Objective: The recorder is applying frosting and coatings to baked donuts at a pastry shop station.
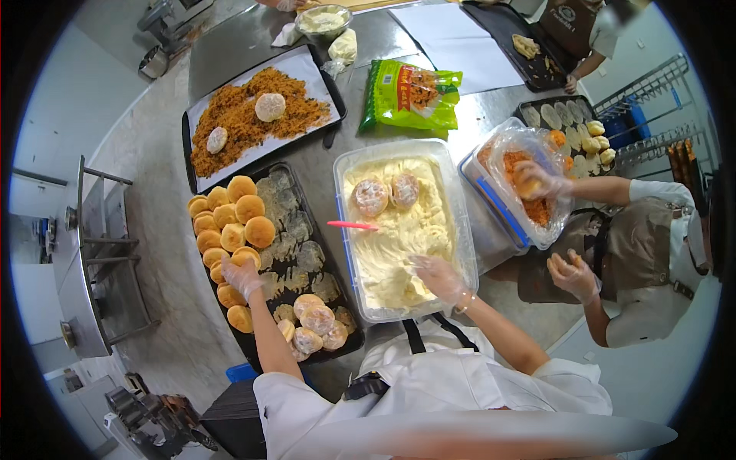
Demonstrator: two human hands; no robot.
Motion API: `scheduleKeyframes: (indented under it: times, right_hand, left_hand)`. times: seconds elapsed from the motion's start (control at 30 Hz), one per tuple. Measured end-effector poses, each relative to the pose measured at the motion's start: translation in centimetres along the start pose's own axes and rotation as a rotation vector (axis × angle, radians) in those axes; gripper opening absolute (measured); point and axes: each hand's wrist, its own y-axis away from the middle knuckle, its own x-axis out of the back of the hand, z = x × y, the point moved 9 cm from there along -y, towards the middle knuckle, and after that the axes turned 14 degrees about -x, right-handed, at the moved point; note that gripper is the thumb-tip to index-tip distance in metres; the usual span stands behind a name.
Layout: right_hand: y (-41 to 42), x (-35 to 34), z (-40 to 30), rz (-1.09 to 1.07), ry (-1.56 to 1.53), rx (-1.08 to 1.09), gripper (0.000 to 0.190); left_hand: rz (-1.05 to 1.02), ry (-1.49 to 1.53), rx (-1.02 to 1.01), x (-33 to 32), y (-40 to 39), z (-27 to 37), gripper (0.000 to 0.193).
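My left hand, in a clear plastic glove, grips a round golden bun at the edge of the piled buns on a black baking tray. Cream-coated buns lie in a heap at that tray's near end. My right hand, gloved too, is over the pale cream in a clear plastic tub, its fingertips at the cream; whether it holds anything cannot be told. Two coated buns rest on the cream's far part. A pink-handled utensil lies across the tub's left wall.
Beyond sits a tray of orange-brown shredded topping with two coated buns. A green food packet lies behind the tub. At right, a co-worker's gloved hands work by a plastic-lined box. A cream bowl stands at the back.
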Motion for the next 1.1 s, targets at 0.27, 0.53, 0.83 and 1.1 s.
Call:
scheduleKeyframes:
  times: [0.27,0.53,0.83,1.1]
  right_hand:
    - [-3.1,-9.0,-1.0,-0.084,0.773,0.314,0.049]
    - [-2.4,-3.9,1.8,-0.225,0.716,0.180,0.039]
    - [8.2,2.3,-11.9,0.167,0.154,0.891,0.028]
    - [15.0,2.9,-11.9,-0.215,0.416,0.704,0.050]
  left_hand:
    - [0.163,2.025,0.052,7.0,3.7,2.4,0.044]
    - [-0.132,2.665,0.612,11.5,15.1,19.8,0.056]
    - [-0.708,2.685,0.651,10.0,25.2,32.0,0.059]
    - [-0.621,2.518,0.526,11.2,26.3,34.4,0.059]
